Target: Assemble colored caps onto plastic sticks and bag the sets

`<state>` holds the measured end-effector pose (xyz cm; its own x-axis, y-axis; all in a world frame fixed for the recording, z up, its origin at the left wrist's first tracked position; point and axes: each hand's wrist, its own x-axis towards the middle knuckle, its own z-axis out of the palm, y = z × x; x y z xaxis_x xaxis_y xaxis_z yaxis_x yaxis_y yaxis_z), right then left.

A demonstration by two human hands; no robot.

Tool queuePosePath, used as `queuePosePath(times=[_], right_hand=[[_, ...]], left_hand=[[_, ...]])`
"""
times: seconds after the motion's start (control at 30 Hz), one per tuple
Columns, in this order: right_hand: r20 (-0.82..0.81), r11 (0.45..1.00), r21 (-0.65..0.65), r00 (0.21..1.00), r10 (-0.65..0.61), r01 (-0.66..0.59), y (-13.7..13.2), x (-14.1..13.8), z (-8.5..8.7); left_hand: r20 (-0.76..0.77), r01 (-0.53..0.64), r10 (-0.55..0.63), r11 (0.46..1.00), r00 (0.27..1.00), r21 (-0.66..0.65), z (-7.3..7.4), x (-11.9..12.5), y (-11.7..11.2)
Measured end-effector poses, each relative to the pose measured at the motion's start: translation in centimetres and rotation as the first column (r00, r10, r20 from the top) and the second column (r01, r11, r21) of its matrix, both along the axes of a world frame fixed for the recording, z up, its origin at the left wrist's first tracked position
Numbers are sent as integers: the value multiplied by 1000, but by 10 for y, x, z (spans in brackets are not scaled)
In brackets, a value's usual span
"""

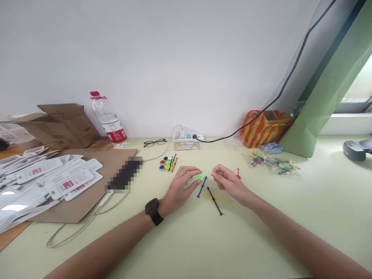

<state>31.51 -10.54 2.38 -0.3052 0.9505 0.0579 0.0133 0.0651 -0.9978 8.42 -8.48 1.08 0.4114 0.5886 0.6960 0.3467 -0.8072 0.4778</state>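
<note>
My left hand (182, 185), with a ring and a black watch at the wrist, has a small bright green plastic disc (199, 176) with a hole between its fingertips and thumb. To its right, my right hand (228, 181) is closed in a pinch; whatever sits between its fingertips is too small to make out. Just below the hands lie a blue arrow (202, 186), a black arrow (214, 200) and a yellow arrow (222, 199), the black one crossing the yellow. A red arrow (238, 173) is partly hidden behind my right hand. Other small pieces are mostly covered by my left hand.
Coloured discs (167, 162) and arrows (174, 164) lie behind my left hand. Bagged arrows (286, 166) are at right. A power strip (186, 136), glasses (155, 143) and a bottle (112, 124) stand along the wall. White tags (66, 180) cover cardboard at left.
</note>
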Motion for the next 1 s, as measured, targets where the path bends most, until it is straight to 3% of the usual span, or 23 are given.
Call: queuePosePath(times=[0.4, 0.53, 1.0], right_hand=[[94, 995, 89, 995, 27, -36, -2, -2, 5], [99, 995, 88, 995, 29, -38, -2, -2, 5], [116, 993, 88, 991, 69, -79, -2, -3, 3]], left_hand=[[135, -38, 39, 999, 990, -11, 1, -1, -3], [101, -101, 100, 995, 990, 7, 2, -2, -4], [12, -108, 109, 993, 994, -44, 5, -2, -4]])
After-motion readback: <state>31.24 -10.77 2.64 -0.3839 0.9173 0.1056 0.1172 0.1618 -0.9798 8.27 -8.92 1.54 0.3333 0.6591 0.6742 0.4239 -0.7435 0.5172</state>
